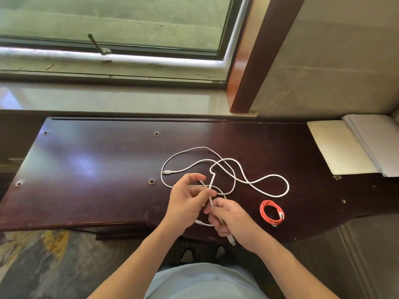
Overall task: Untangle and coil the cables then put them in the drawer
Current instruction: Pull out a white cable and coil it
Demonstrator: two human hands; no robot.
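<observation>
White cables (pixel 267 192) lie tangled in loose loops on the dark wooden desk (pixel 97 169), spreading from the middle toward the right. My left hand (pixel 186 196) pinches a white strand between thumb and fingers just above the desk's front edge. My right hand (pixel 232 221) grips another stretch of white cable, with a plug end sticking out below the palm. An orange cable (pixel 271 214) lies coiled in a small ring to the right of my right hand. No drawer is visible.
A stack of white paper or boards (pixel 349 145) rests at the desk's far right. Several screw holes dot the desk top. A window sill (pixel 108 100) and window run behind the desk, with a wooden frame post (pixel 254 61) at the right.
</observation>
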